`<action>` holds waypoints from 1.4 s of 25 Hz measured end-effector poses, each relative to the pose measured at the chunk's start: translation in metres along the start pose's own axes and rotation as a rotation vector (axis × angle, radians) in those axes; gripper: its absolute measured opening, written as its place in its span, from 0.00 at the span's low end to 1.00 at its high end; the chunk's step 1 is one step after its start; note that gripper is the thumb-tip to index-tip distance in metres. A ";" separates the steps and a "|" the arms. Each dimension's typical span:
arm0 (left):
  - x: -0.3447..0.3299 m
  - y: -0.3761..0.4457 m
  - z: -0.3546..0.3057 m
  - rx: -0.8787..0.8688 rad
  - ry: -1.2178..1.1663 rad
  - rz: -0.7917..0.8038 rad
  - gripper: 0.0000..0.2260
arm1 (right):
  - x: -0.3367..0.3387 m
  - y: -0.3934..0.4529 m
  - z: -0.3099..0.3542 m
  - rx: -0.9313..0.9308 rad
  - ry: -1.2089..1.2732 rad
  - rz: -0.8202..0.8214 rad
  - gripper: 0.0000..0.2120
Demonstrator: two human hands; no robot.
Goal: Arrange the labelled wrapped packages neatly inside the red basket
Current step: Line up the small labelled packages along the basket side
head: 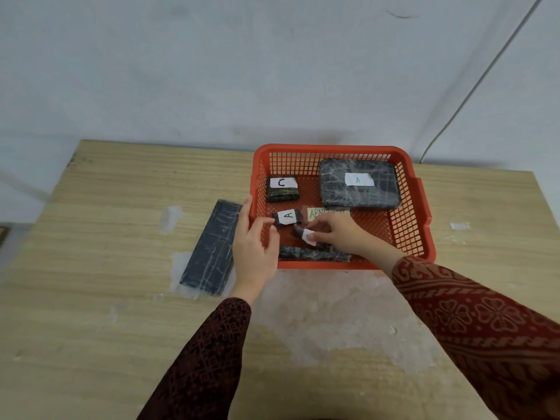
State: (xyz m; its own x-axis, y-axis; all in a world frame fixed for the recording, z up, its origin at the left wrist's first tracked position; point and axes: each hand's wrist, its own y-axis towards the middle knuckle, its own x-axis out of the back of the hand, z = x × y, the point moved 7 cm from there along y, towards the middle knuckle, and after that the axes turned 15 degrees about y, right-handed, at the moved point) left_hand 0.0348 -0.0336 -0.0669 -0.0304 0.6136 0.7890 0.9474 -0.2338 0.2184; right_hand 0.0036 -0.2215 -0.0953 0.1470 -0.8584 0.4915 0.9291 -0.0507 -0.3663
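A red basket (pixel 342 150) is seen on a wooden table (pixel 106 207), against a grey wall (pixel 212 62). Inside it, a large package marked A (pixel 359 184) is placed at the far right, a package marked C (pixel 282 189) at the far left, and a small package marked A (pixel 288 218) nearer, beside a yellow label (pixel 318 213). A small labelled package (pixel 304 234) is gripped by the right hand (pixel 342 234). The basket's left wall is touched by the left hand (pixel 254 247), fingers loosely curled, nothing grasped. A long thin package (pixel 313 254) lies along the near wall. A long dark package (pixel 213 250) lies outside, left of the basket.
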 end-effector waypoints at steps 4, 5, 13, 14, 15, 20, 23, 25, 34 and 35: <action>-0.001 0.000 0.002 -0.011 -0.007 0.009 0.06 | -0.017 0.020 0.021 0.064 -0.144 -0.115 0.10; -0.002 0.000 0.002 -0.013 -0.006 0.010 0.06 | -0.019 0.024 0.025 0.077 -0.145 -0.161 0.10; -0.006 0.002 0.005 -0.055 -0.065 0.008 0.07 | -0.024 0.038 0.033 0.079 -0.228 -0.397 0.06; -0.006 0.001 0.005 -0.055 -0.069 0.004 0.07 | -0.024 0.037 0.034 0.083 -0.244 -0.396 0.07; -0.006 0.002 0.006 -0.056 -0.071 0.002 0.07 | -0.024 0.035 0.036 0.092 -0.251 -0.384 0.07; -0.010 0.002 0.008 -0.048 -0.083 0.014 0.07 | -0.011 0.003 0.031 0.136 -0.269 -0.270 0.10; -0.013 0.001 0.008 -0.046 -0.111 0.030 0.07 | 0.017 -0.027 -0.003 -0.010 -0.357 -0.230 0.17; -0.013 0.001 0.009 -0.038 -0.119 0.035 0.07 | 0.036 -0.041 -0.030 -0.168 -0.404 -0.194 0.24; -0.012 0.002 0.007 -0.040 -0.099 0.055 0.07 | 0.056 -0.050 -0.062 -0.376 -0.490 -0.129 0.32; -0.012 0.002 0.007 -0.043 -0.100 0.058 0.07 | 0.057 -0.050 -0.061 -0.354 -0.466 -0.124 0.29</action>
State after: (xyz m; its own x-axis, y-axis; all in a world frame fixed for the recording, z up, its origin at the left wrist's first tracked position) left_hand 0.0389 -0.0361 -0.0801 0.0577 0.6701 0.7400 0.9321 -0.3016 0.2004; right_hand -0.0550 -0.2988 -0.0970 0.2522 -0.5249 0.8130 0.7911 -0.3719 -0.4855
